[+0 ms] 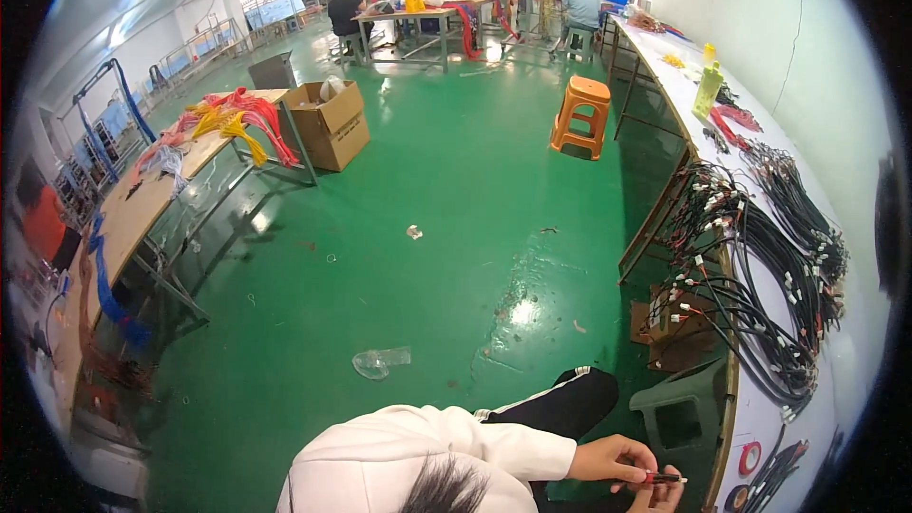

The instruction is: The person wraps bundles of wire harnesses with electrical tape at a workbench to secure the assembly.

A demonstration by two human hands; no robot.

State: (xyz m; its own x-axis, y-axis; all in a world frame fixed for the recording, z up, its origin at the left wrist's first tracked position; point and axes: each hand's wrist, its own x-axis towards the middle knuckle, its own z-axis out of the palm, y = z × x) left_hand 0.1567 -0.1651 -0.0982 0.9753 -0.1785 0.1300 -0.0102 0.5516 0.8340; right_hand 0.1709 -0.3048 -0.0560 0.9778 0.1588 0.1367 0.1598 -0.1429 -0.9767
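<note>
Both hands meet at the lower edge, beside the long bench (pixel 760 408). Left hand (pixel 613 461) pinches a thin dark wire end with a red sleeve (pixel 657 478) between thumb and fingers, likely to steady it; right hand (pixel 660 499), mostly cut off, closes on its far tip. Farther right, bundled black cable looms (pixel 760 304) with white connectors lie coiled along the bench, within reach.

Both hands meet low at the right edge, left hand (pixel 616 461) above right hand (pixel 662 497), fingers pinched together.
</note>
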